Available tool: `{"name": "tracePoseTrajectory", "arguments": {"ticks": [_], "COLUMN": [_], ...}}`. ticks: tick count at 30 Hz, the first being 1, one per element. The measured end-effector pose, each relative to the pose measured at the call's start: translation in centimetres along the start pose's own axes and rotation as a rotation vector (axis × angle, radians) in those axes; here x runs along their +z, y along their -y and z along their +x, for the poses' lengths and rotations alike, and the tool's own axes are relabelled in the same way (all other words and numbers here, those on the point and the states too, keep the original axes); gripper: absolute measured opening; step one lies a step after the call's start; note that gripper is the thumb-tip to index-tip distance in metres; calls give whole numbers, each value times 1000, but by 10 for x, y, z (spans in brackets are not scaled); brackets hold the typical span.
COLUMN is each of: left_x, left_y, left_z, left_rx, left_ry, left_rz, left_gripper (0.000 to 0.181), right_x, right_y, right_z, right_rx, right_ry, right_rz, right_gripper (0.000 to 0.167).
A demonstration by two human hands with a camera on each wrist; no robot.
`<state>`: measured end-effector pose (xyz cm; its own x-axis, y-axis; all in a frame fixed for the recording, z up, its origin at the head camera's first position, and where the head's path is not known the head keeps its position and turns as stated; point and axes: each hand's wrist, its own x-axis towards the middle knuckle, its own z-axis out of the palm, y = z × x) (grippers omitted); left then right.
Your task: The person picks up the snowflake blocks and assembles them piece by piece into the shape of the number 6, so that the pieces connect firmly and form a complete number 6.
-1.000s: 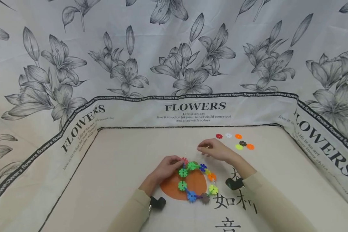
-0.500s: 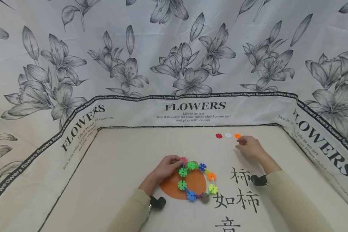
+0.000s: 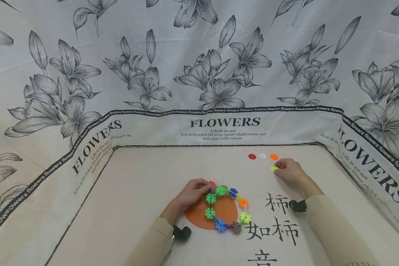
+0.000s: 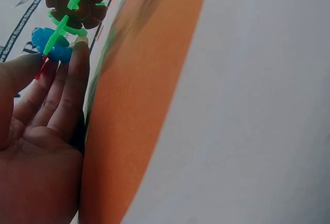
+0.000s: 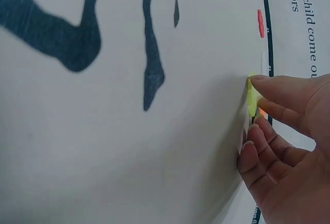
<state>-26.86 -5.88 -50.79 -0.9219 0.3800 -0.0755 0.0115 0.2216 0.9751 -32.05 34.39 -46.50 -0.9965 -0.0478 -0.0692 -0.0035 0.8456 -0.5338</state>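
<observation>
A ring of joined colourful snowflake discs [image 3: 210,213] lies over the orange circle printed on the cloth. At its upper left my left hand [image 3: 193,192] pinches a pinkish-red snowflake disc [image 3: 212,184] between thumb and fingers. The left wrist view shows its red edge [image 4: 41,69] at the thumb tip, with blue, green and brown discs [image 4: 59,0] beyond. Farther right, my right hand [image 3: 292,171] pinches a yellow snowflake disc [image 3: 273,168] at the table surface. In the right wrist view the thumb is on the yellow disc's edge [image 5: 252,98]. My right hand largely covers the discs beneath it.
Red [image 3: 252,156], white [image 3: 263,156] and orange [image 3: 274,157] loose discs lie in a row near the back edge. A flower-printed curtain [image 3: 226,129] rises behind the table. Black printed characters [image 3: 276,203] mark the cloth at right.
My right hand has moved right from above the ring to the loose discs and now has its fingertips on the yellow one. My left hand and the ring stay in place.
</observation>
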Motion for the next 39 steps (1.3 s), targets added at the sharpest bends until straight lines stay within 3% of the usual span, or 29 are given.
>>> {"name": "tracePoseTrajectory", "arguments": {"ticks": [8,14,20,28,33,39], "left_x": [-1,-1,-2,-1,-1,-1], "left_y": [2,4,2,0,-2,-1], "left_z": [1,3,3,3,3,3], "left_rx": [-20,-27,-18,-40,-52,-32], "left_ry": [14,25,37,38,35,51], "left_rz": [15,3,-18,-2,8,-4], "left_gripper": [23,22,23,24,25,25], "right_x": [-1,9,26,43,55,68], "right_y": [2,14,53,114,140,156], "right_z": [-5,-8,-8,-11,-9,-3], "right_rx": [47,14,-71,-264,-308,-297], "right_ry": [-11,13,59,199,247,278], "right_rz": [11,137,275,499,566,587], "right_gripper": [36,25,25,31,31,29]}}
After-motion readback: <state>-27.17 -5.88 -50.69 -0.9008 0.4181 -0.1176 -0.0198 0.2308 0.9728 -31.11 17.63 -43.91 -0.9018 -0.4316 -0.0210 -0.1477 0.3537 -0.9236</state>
